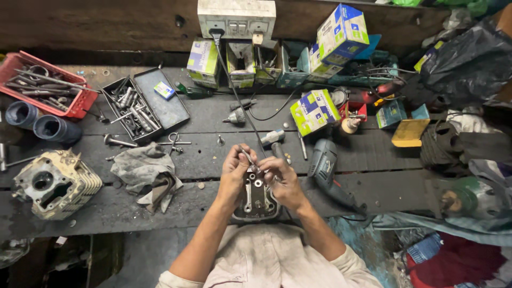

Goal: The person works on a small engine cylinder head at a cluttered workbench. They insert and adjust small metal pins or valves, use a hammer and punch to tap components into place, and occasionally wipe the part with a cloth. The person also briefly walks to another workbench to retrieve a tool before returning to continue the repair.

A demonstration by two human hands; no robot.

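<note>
A dark metal engine head part (256,198) stands on edge at the near rim of the workbench, against my lap. My left hand (233,172) grips its upper left side and pinches a thin metal rod (246,156) that slants up from the top of the part. Over on the upper right side, my right hand (284,178) has its fingers curled around a small piece, which is too hidden to make out. Both hands meet above the part's top face.
A grey power drill (324,162) and a hammer (273,140) lie just right of my hands. A dirty rag (143,169) and a finned cylinder block (53,184) lie left. A socket case (141,106), red tool tray (45,85) and small boxes (314,111) crowd the back.
</note>
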